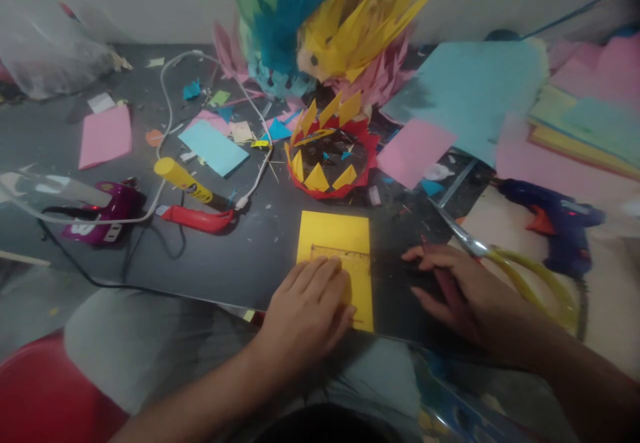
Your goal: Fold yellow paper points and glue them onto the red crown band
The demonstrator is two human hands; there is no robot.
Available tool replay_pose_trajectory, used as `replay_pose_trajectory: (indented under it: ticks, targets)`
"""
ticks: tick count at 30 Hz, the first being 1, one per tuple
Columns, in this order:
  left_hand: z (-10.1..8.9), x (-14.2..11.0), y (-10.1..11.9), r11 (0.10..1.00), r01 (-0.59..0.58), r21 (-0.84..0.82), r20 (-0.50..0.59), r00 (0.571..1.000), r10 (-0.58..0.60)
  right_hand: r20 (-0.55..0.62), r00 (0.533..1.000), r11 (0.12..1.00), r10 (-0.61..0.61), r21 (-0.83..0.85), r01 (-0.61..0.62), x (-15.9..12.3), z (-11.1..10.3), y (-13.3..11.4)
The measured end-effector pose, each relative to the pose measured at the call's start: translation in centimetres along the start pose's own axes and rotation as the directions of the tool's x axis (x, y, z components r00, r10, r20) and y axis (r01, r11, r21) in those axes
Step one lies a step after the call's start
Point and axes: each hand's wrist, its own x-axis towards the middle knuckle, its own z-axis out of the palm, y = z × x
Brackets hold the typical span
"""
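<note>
near the front edge of the tabletop (250,256), yellow sheet (335,230) flat, ruler (350,256) across it. left hand (310,296) on top of both, fingers close together and nearly flat, pressing, not grasping. right hand (480,290) just beside the sheet, half closed round a dark red pen (450,290), thumb and forefinger apart.

risks, my guess: ruler may skew if left hand presses unevenly, as the fingers cover only part of it. sheet reaches the front edge, so a push toward the body could bend it over. scissors (477,248) sit right by the right hand, blades pointing away from the body; a wrist swing might knock them or catch a finger. glue gun (570,230) lies on paper to the right with a small red light; if hot, could mark paper or burn skin. cutter (200,219) and cable (242,202) end close together on the left, so a tug on the cable might drag the cutter.

containers: plastic bag (60,63) at back left, cloudy, contents can't tell. paper ring (320,193), red with yellow points, beyond the sheet; not really a container, but small blue scraps (345,155) show inside it.
</note>
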Motion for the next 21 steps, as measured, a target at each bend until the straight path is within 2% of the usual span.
replay_pose_trajectory:
  ticks: [6, 12, 21]
  targets:
    - [-0.02, 0.03, 0.03, 1.000, 0.000, 0.000, -0.012, 1.000, 0.000, 0.060, 0.998, 0.999, 0.035, 0.023, -0.037, -0.82, 0.44, 0.89]
    - [0.13, -0.05, -0.07, 1.000, -0.004, 0.001, -0.013, 1.000, 0.004, 0.023, 0.999, 0.999, 0.034, -0.010, -0.033, -0.80, 0.63, 0.73]
    - [0.39, -0.15, -0.13, 1.000, 0.005, 0.017, -0.015, 1.000, -0.005, 0.003, 1.000, 0.999, 0.023, 0.043, -0.023, -0.94, 0.67, 0.93]
